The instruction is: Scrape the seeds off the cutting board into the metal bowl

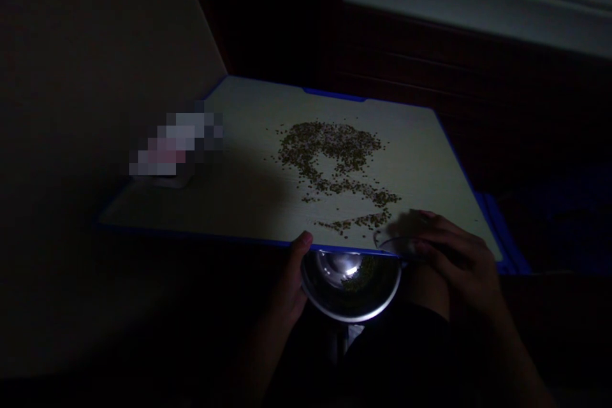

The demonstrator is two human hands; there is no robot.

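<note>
Small brownish-green grains, perhaps beans or seeds [329, 143], lie in a loose ring with a trail down to the near edge of a pale folding table [229, 204] with blue trim. Below that edge is a shiny metal bowl [351, 317] with green grains inside. My left hand [294, 280] grips the bowl's left rim, its thumb up against the table edge; its other fingers are mostly hidden. At the near right of the tabletop, my right hand [454, 252] is closed on a thin clear piece [385, 241], seemingly plastic, beside the trail's end.
On the table's left side stands an object with a blurred-out top [172, 146]. A wall [119, 25] rises on the left. Dark wooden panelling [406, 51] lies behind, under a pale ledge [478, 0]. A blue item [500, 229] sits past the right edge. The room is dim.
</note>
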